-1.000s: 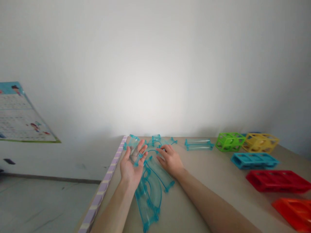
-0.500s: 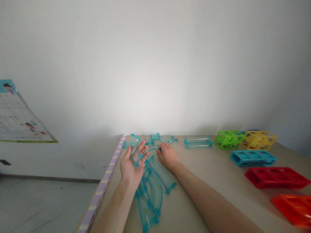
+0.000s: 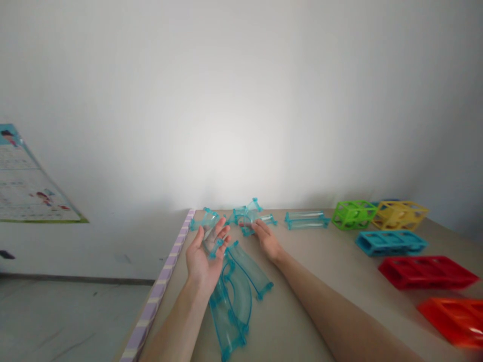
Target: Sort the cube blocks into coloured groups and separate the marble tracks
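On the left, my left hand (image 3: 207, 256) is palm up, its fingers curled around a small clear track piece with a teal end (image 3: 216, 248). Part of that piece is hidden by the fingers. My right hand (image 3: 266, 239) grips a curved translucent teal track piece (image 3: 252, 213) at the back of the table, tilted up with one end raised. Other teal track pieces lie close around it. Below my left hand are a straight track piece (image 3: 228, 322), a curved one (image 3: 243, 296) and another long one (image 3: 251, 269), partly overlapping.
A separate straight teal track piece (image 3: 306, 220) lies near the wall. To the right stand open-frame blocks: green (image 3: 353, 215), yellow (image 3: 400, 216), blue (image 3: 392, 243), red (image 3: 428, 272) and orange (image 3: 455, 319). Purple-and-white edging (image 3: 162, 286) runs along the table's left side.
My right hand has turned the curved track piece so that one end points up, and has shifted slightly right. My left hand has stayed nearly still.
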Motion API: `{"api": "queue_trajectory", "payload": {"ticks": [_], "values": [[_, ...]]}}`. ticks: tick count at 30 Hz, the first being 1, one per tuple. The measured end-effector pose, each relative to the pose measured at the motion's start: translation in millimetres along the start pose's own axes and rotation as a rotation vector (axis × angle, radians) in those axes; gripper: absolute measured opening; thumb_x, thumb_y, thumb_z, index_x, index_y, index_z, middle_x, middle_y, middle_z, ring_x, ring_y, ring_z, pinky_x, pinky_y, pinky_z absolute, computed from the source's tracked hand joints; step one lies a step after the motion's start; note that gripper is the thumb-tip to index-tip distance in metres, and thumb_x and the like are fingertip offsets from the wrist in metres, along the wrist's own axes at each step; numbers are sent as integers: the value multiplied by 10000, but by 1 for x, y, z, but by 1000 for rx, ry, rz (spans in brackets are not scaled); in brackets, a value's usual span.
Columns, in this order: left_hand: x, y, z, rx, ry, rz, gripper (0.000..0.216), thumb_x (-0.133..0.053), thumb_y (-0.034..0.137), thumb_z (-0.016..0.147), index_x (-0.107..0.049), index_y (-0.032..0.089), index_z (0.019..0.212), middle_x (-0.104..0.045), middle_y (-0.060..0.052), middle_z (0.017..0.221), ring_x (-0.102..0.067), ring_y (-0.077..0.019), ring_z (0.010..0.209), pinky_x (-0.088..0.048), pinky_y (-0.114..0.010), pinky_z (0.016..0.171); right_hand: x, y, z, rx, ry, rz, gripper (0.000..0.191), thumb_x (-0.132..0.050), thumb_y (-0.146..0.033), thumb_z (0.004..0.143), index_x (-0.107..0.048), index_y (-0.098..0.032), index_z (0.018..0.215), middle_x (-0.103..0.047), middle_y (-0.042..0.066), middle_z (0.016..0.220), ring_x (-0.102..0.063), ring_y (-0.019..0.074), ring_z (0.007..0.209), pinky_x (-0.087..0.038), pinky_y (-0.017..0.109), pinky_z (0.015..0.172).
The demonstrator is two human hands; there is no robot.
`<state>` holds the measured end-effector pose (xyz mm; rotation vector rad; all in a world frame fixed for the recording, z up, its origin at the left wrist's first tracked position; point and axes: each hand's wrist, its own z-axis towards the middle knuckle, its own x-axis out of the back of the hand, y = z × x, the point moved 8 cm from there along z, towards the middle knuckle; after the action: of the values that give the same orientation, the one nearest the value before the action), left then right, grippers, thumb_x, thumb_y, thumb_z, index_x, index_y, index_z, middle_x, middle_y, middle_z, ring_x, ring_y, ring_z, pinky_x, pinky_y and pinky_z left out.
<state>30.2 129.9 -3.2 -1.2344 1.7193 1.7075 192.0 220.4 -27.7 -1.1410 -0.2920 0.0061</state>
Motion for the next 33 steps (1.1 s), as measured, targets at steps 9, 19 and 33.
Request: {"api": "queue_trajectory", "payload": {"ticks": [9,19,33], "values": [[-11,-9,-1,42,-188,100,37,-638,142,803,-663,116,796,-746,-129,927,-719,-225,847,-566,-344,778,17,-23,-52,-106,-10,414,245,-428,-391,793,-554,-183,767,-677,97,766,-607,189,616,-499,337,634],[-33,-34,-28,150,-460,367,83,-784,123,670,-750,103,743,-756,-127,889,-702,-219,865,-514,-335,861,39,-54,-96,-141,97,71,370,-509,-479,862,-417,-206,630,-358,-50,576,-373,103,510,-319,239,472],[-44,-39,-41,91,-585,533,40,-794,151,659,-772,131,686,-717,-120,929,-639,-215,897,-461,-320,846,25,-66,-98,-50,80,-93,344,-524,-455,889,-438,-204,669,-373,-49,597,-368,106,552,-302,230,499]]}}
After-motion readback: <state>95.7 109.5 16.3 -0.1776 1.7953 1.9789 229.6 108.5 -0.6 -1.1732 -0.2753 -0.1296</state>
